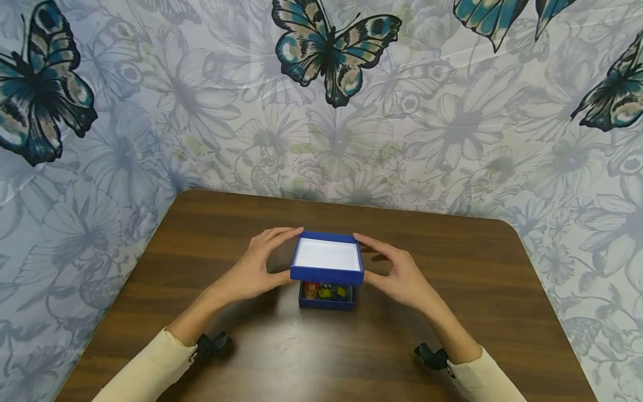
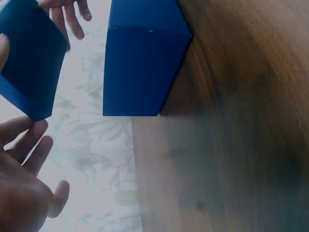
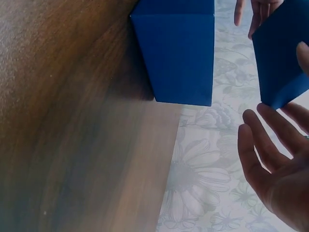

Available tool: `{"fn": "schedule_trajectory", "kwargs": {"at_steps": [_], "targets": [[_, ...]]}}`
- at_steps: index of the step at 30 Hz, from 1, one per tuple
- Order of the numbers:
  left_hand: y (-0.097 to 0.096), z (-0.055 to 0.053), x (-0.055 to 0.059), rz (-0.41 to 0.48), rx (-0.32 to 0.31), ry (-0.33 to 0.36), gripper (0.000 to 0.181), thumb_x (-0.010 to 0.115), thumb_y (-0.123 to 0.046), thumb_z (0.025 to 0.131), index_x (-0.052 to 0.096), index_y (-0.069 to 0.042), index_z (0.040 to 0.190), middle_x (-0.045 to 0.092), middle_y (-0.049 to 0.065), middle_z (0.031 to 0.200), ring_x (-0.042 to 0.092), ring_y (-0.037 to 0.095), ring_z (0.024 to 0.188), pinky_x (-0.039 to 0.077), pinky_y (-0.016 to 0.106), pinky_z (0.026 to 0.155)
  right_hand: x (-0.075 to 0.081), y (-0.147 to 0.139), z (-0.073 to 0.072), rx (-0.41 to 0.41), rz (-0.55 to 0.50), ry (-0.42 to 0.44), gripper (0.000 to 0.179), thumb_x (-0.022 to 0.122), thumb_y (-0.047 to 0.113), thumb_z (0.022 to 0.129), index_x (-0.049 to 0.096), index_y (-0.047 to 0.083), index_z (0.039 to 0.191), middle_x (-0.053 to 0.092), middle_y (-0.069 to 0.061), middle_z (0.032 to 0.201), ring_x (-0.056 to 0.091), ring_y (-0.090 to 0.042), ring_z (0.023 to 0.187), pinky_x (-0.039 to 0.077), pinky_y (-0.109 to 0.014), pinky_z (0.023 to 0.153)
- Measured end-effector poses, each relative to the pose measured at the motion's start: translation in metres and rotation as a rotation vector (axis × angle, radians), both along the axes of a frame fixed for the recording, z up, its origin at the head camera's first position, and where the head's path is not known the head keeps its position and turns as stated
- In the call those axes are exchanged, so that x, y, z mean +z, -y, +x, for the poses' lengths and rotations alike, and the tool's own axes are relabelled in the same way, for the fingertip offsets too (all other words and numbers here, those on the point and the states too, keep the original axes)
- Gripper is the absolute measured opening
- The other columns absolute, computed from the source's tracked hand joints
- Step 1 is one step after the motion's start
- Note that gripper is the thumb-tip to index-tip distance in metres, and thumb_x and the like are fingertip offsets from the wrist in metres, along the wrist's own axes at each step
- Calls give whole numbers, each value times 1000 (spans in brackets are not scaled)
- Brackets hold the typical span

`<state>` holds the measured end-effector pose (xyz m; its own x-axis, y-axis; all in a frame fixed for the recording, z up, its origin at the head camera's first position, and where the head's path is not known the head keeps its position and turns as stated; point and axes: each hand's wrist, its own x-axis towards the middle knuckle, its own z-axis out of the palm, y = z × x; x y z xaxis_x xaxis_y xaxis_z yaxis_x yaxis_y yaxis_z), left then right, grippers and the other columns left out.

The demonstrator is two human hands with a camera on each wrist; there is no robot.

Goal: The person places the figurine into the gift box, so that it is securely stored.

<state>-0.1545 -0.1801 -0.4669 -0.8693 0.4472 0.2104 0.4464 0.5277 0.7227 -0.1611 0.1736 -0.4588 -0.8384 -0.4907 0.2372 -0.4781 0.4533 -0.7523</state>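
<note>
A blue box lid (image 1: 327, 254), its white inner face showing in the head view, is held up between both hands. My left hand (image 1: 253, 268) grips its left side, thumb at the near corner and fingertips at the far one. On the opposite side my right hand (image 1: 403, 276) holds it the same way. Below the lid stands a blue box (image 1: 326, 304) on the table, partly covered by it in the head view. Small yellow and orange-red items (image 1: 326, 291) show inside the box. Both wrist views show the box's tall blue side (image 2: 135, 72) with the lid raised above it.
The brown wooden table (image 1: 241, 357) has rounded far corners. Behind it hangs a pale floral cloth (image 1: 201, 111) with large teal butterflies. A dark strap (image 1: 211, 343) sits on the left wrist and another dark strap (image 1: 433, 356) on the right, by cream sleeves.
</note>
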Motion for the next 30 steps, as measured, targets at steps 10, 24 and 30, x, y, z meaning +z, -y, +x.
{"fn": "schedule_trajectory", "kwargs": {"at_steps": [10,24,30], "targets": [[-7,1,-1,123,14,-9,57,80,-28,99,59,-32,152,61,-7,148,60,23,138,46,63,115,-3,-1,0,-26,-51,-34,51,82,18,97,69,24,146,74,3,139,73,-16,116,62,-44,95],[-11,2,-5,127,35,-60,37,76,-28,103,68,-32,139,67,-13,134,68,7,120,56,41,106,-8,3,0,-10,-257,-69,41,79,0,95,76,13,133,76,-6,130,73,-5,119,60,-26,102],[-13,3,-4,115,64,-116,29,73,-29,104,70,-26,133,67,-9,132,68,11,121,55,43,105,-10,7,3,-56,-254,-73,27,81,7,96,80,17,121,79,-2,114,74,-5,108,62,-28,97]]}}
